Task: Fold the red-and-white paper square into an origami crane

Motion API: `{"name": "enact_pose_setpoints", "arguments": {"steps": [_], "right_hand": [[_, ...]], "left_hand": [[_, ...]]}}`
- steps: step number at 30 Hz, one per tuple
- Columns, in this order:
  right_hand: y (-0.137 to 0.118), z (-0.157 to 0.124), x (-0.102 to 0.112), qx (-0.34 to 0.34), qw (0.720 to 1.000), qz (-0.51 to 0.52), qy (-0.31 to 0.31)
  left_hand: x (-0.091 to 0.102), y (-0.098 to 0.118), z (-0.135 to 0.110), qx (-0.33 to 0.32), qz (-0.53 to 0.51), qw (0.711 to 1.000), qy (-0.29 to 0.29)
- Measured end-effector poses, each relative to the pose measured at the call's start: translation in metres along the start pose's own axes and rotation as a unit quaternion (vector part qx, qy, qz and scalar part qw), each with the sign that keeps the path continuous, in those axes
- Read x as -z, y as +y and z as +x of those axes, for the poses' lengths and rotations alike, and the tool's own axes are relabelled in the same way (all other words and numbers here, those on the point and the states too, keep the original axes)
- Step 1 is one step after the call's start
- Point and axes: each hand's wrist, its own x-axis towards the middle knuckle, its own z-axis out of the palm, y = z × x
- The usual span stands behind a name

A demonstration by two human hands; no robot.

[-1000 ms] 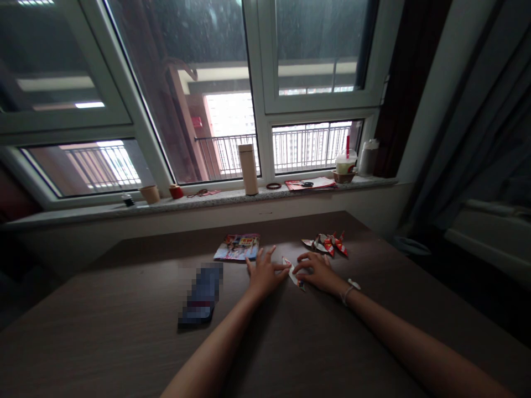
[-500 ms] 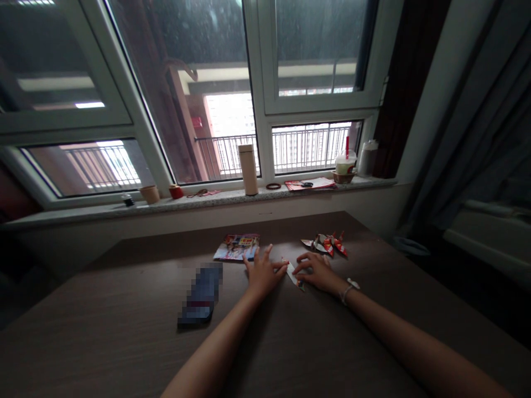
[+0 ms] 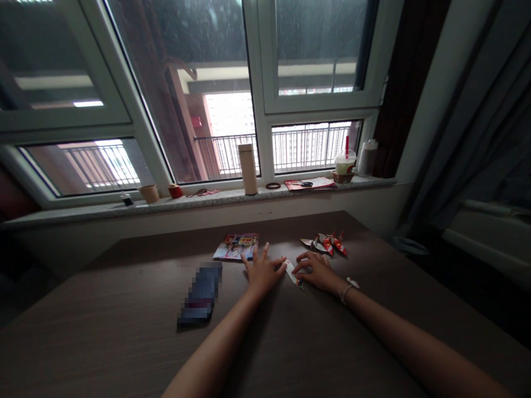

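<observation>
A narrow folded paper strip [image 3: 292, 271], mostly white with a coloured lower tip, lies slanted on the table between my hands. My left hand [image 3: 264, 271] has its thumb and a finger closed at the strip's upper end, while its other fingers spread out over the table. From the other side, my right hand [image 3: 317, 270] curls its fingertips onto the strip's right edge; a pale bracelet [image 3: 345, 292] circles that wrist. Just beyond my left fingertips lies a colourful printed packet or sheet [image 3: 234, 246]. Several red and white folded paper pieces [image 3: 327, 243] sit past my right hand.
A dark, pixel-blurred object [image 3: 201, 294] lies left of my left forearm on the brown table [image 3: 124, 287]. Along the windowsill [image 3: 199, 200] stand a beige bottle [image 3: 248, 170], a paper cup [image 3: 149, 193], a drink cup with a red straw [image 3: 345, 163], and scissors [image 3: 306, 184] on papers.
My left thumb and finger have shifted very slightly at the strip's upper end, and the strip's coloured tip has turned a little. Everything else looks the same.
</observation>
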Motion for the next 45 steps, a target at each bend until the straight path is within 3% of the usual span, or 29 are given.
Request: {"name": "enact_pose_setpoints", "arguments": {"steps": [5, 13, 23, 33, 39, 45], "right_hand": [[-0.002, -0.001, 0.001, -0.006, 1.0, 0.007, -0.004], [-0.002, -0.002, 0.002, -0.003, 1.0, 0.01, -0.002], [-0.002, -0.002, 0.001, -0.012, 1.0, 0.016, 0.0], [-0.001, 0.0, 0.0, -0.011, 1.0, 0.011, -0.008], [0.001, 0.001, 0.0, -0.006, 1.0, 0.009, -0.011], [0.001, 0.002, 0.0, -0.006, 1.0, 0.005, -0.009]], "left_hand": [[0.002, 0.0, 0.0, 0.019, 0.001, 1.0, -0.013], [-0.006, -0.005, 0.001, -0.002, 0.014, 1.0, -0.015], [-0.004, -0.006, -0.01, -0.1, -0.021, 0.995, 0.004], [-0.006, -0.005, 0.0, -0.02, -0.007, 1.0, 0.002], [-0.01, -0.006, 0.004, -0.011, 0.014, 0.999, 0.035], [-0.013, -0.009, 0.003, -0.013, 0.019, 0.999, 0.024]]}}
